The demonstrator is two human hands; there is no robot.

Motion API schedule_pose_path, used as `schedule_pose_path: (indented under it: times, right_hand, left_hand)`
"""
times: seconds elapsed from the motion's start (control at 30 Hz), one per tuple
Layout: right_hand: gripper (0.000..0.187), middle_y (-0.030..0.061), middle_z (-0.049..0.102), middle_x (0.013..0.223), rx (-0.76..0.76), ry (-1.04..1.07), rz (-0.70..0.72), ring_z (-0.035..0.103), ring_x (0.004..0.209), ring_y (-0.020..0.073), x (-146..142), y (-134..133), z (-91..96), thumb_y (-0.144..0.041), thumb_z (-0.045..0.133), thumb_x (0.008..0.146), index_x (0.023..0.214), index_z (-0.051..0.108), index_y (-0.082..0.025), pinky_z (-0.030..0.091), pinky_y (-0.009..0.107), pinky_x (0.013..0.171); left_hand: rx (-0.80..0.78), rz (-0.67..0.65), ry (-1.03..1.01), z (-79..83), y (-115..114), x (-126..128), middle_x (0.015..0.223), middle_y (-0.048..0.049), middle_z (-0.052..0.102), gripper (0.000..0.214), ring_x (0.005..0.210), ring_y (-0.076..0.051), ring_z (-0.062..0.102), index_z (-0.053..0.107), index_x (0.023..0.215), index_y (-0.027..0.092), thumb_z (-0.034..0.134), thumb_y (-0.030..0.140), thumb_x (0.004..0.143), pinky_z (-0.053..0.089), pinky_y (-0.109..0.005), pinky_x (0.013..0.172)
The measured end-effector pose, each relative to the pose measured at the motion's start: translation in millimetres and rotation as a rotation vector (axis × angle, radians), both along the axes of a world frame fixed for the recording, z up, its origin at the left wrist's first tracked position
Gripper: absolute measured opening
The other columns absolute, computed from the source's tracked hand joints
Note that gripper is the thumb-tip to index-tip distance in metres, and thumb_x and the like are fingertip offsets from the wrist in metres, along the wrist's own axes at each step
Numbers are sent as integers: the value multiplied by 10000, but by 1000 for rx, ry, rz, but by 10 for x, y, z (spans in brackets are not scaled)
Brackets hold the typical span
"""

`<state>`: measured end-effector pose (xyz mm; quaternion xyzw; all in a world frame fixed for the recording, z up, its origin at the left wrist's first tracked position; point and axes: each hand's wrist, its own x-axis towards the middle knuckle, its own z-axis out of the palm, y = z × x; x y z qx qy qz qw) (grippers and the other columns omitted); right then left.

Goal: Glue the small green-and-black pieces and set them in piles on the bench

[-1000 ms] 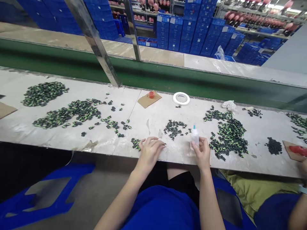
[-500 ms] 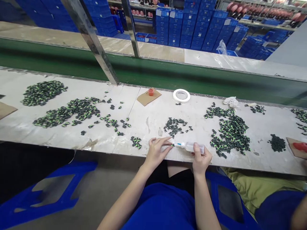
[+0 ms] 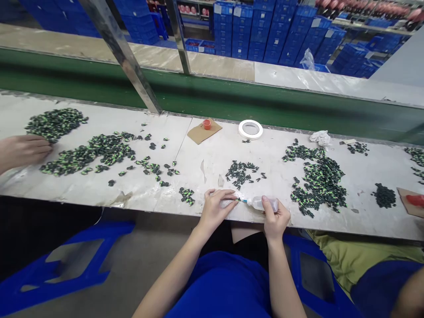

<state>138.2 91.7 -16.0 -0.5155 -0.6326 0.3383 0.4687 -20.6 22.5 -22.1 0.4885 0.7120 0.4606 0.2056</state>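
Near the front edge of a white-topped desk (image 3: 215,154), the left hand (image 3: 216,206) pinches a tiny dark piece (image 3: 238,199) as the right hand (image 3: 276,217) grips a translucent plastic bottle (image 3: 256,203), blue tip (image 3: 244,201) at the piece, an apparent dispensing step likely calling next for a light squeeze.

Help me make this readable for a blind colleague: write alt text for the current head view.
A person's left hand pinches a small dark piece close to the blue tip of a translucent bottle in their right hand. Heaps of black-and-green parts lie along the pale worktable; a co-worker's hand is by one at far left.
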Motion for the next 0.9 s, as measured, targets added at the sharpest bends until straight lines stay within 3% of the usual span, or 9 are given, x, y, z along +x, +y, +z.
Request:
schedule_pose_path:
  times: [0.9]
  right_hand:
    - [479, -50, 426, 419, -94, 103, -9, 408, 429, 97, -42, 12, 7, -537, 651, 741, 479, 463, -183, 340, 233, 430]
  left_hand:
    - [-18, -6, -8, -16, 0, 5, 832, 0, 774, 185, 922, -219, 703, 642, 937, 240, 712, 247, 766, 293, -465, 1017]
